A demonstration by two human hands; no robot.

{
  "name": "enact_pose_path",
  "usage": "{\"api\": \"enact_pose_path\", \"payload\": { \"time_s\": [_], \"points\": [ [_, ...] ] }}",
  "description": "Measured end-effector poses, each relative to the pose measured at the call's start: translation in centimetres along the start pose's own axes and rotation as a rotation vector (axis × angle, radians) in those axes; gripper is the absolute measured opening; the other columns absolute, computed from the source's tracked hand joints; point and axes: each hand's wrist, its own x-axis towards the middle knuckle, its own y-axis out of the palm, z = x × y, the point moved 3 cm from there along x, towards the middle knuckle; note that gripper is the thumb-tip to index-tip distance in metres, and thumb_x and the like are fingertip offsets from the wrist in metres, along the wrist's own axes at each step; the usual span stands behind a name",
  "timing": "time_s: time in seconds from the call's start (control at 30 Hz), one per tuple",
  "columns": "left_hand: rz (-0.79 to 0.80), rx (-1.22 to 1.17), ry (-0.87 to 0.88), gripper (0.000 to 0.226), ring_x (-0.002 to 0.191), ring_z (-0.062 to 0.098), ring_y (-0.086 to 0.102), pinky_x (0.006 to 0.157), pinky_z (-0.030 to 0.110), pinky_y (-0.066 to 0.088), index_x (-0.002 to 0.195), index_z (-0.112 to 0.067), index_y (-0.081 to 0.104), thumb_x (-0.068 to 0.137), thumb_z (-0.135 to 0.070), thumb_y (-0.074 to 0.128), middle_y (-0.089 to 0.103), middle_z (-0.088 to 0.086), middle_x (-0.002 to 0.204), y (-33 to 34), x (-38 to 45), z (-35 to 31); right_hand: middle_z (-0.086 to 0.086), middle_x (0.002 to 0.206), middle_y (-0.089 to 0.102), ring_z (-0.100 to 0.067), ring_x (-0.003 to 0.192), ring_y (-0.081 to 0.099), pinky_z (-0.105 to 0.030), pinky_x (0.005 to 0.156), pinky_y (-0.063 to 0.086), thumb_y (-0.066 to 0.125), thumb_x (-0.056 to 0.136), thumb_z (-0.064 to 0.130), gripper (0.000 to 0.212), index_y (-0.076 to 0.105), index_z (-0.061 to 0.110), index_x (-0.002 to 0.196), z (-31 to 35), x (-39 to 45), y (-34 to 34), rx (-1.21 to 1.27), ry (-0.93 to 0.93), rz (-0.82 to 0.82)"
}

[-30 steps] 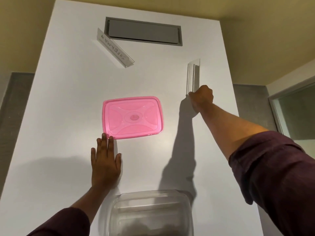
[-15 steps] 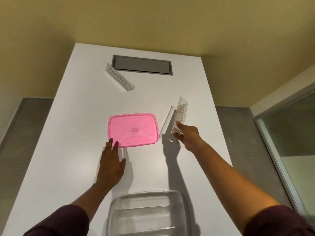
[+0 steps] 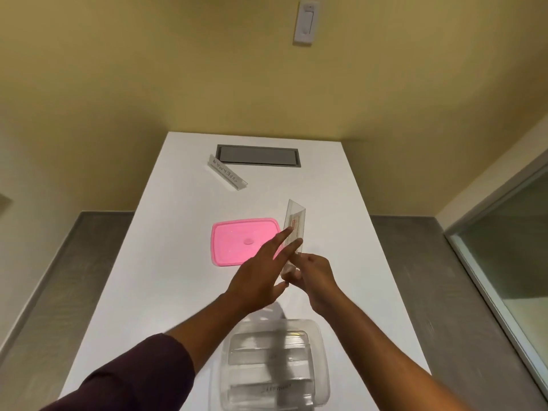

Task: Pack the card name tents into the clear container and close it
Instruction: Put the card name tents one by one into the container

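Observation:
My right hand [image 3: 314, 280] grips the lower end of a clear name tent [image 3: 294, 229], held upright above the white table [image 3: 166, 262]. My left hand [image 3: 261, 274] reaches across with fingers spread, its fingertips touching the tent's left face. The pink lid [image 3: 237, 241] lies flat on the table behind my hands. The clear container [image 3: 321, 366] sits open at the near edge with several name tents lying inside. Another name tent [image 3: 226, 172] with lettering lies at the far left of the table.
A grey recessed panel [image 3: 258, 155] is set into the table's far end. A yellow wall with a light switch [image 3: 305, 23] rises behind. Grey floor flanks the table, and a glass partition [image 3: 510, 250] stands on the right.
My right hand picked the clear tent off the far right of the table and carried it nearer, above the lid's right edge. My left hand left the table and rose to meet the tent.

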Motion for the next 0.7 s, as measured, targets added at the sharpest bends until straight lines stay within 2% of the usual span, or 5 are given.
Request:
{"api": "enact_pose_path", "payload": {
  "time_s": [0.1,0.23,0.43,0.57,0.7],
  "points": [
    [-0.023,0.012,-0.021,0.081,0.138,0.023,0.048,0.081,0.032,0.059,0.154,-0.025,0.028,0.085,-0.024,0.072,0.019,-0.001,0.168,-0.5,-0.9,-0.8,-0.022,0.085,0.073,-0.040,0.080,0.074,-0.034,0.076,0.065,0.072,0.090,0.028,0.032,0.072,-0.004,0.092,-0.3,-2.1,0.8,-0.045,-0.028,-0.002],
    [-0.071,-0.026,-0.021,0.077,0.140,0.024,0.049,0.103,0.035,0.053,0.154,-0.018,0.035,0.087,-0.017,0.074,0.037,0.003,0.161,-1.4,-2.3,-1.5,-0.011,0.070,0.066,-0.020,0.066,0.073,-0.020,0.063,0.059,0.075,0.088,0.034,0.038,0.067,-0.003,0.085,-0.9,-4.0,1.5,-0.089,-0.065,-0.017],
    [-0.131,-0.150,0.016,0.065,0.132,0.018,0.056,0.105,0.029,0.050,0.144,-0.016,0.051,0.084,-0.017,0.075,0.054,0.001,0.149,-3.5,-4.1,-1.9,-0.004,0.101,0.080,-0.017,0.100,0.076,-0.028,0.076,0.061,0.071,0.093,0.038,0.029,0.076,0.012,0.104,-0.9,-6.4,0.7,-0.078,-0.115,0.167],
    [-0.204,-0.310,-0.084,0.060,0.111,0.011,0.066,0.097,0.024,0.055,0.135,-0.016,0.061,0.077,-0.009,0.076,0.064,-0.002,0.135,-5.0,-5.1,-1.3,0.004,0.116,0.077,-0.014,0.109,0.073,-0.034,0.085,0.062,0.064,0.098,0.040,0.024,0.076,0.027,0.115,-0.4,-7.2,-0.4,-0.141,-0.180,0.260],
    [-0.282,-0.709,-0.292,0.046,0.105,0.004,0.071,0.093,0.020,0.056,0.118,-0.015,0.072,0.074,-0.004,0.075,0.074,-0.007,0.115,-5.3,-6.0,-1.2,0.011,0.130,0.066,-0.013,0.113,0.068,-0.031,0.089,0.058,0.069,0.096,0.032,0.032,0.065,0.030,0.128,-0.6,-6.6,-1.9,-0.640,-0.498,-0.006]
  ]
}}
